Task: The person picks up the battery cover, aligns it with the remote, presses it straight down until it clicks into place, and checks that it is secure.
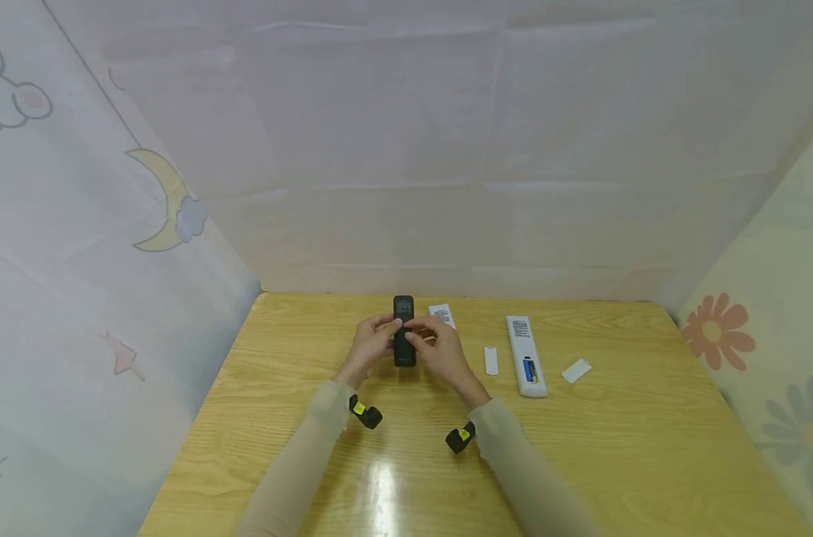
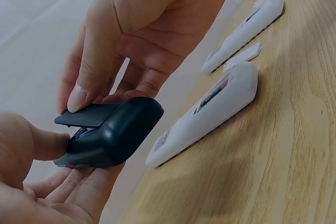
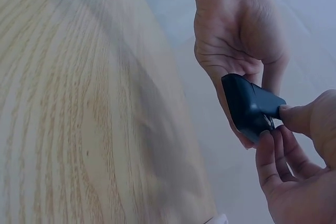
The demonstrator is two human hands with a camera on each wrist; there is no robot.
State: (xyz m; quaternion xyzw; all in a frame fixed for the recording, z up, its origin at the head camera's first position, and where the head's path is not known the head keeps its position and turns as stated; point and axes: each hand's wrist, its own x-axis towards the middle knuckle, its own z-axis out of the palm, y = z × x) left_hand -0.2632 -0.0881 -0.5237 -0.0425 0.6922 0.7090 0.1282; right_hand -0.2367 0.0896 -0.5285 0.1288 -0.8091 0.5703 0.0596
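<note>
Your left hand (image 1: 373, 343) curls round a slim black plastic remote control (image 1: 404, 355), held above the wood-grain table (image 1: 245, 388), its back apparently turned up so both hands reach the battery bay. Your right hand (image 1: 441, 353) pinches its flat black cover (image 2: 90, 114), tilted with one end raised. To the right lie white plastic remotes (image 1: 522, 350); printed labels (image 1: 403, 306) are too small to read.

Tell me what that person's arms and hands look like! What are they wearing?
The arms have long, plain, pale cream sleeves: the left sleeve and the right sleeve both reach about to the wrist. Neither the left hand nor the right hand wears a glove. By each cuff is a small black gadget with a bright yellow patch.
</note>
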